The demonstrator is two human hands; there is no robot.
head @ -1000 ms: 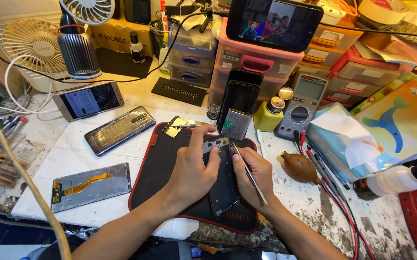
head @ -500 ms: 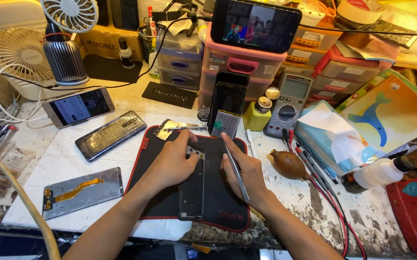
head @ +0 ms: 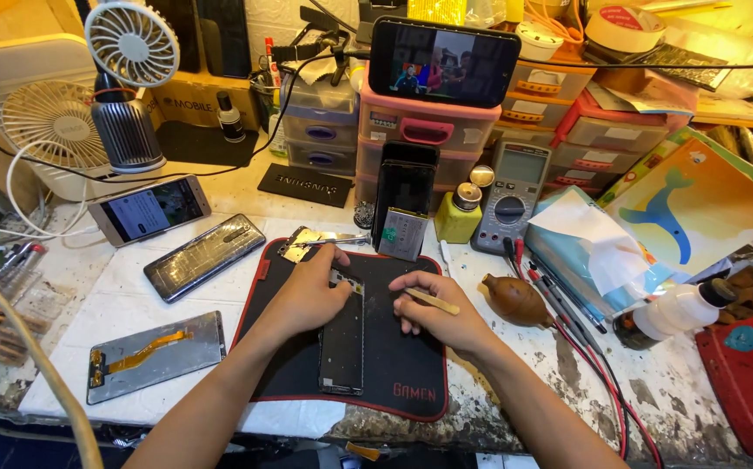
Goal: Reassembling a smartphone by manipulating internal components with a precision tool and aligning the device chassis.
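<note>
Opened phone (head: pixel 342 343) flat on black mat (head: pixel 394 365), near middle of bench, long way pointing near-to-far. Flat on soft mat prob. so no slip, no scratch.

Left hand (head: pixel 307 295) on far end of phone, palm down, fingers curled over top edge, pressing. Holds phone steady so it can't slide.

Right hand (head: pixel 433 317) just right of phone, fingers clenched on thin tan pry stick (head: pixel 433 300). Stick tip points right, away from phone, not touching it. Held like a pencil, ready for small work.

Small gold metal piece (head: pixel 300 243) at far left corner of mat, w/ tweezers (head: pixel 341 236) beside it. Set apart from phone, prob. so not lost.

Left of mat: dark phone (head: pixel 204 256) face up, silver back panel w/ orange flex strip (head: pixel 155 356) nearer. Farther left, lit phone (head: pixel 150 208) by little fan (head: pixel 129 82). All pushed out of work spot.

Far side: black phone w/ battery pack (head: pixel 405 208) leaning upright, yellow bottle (head: pixel 461 215), grey multimeter (head: pixel 514 195) w/ red and black leads (head: pixel 567 321) running near along right. Brown rubber blower (head: pixel 515 300) right of mat, close to right hand for quick grab.

Up high, phone playing video (head: pixel 443 61) propped on pink drawers (head: pixel 428 130), facing the seat. White squeeze bottle (head: pixel 676 308) lying far right.
</note>
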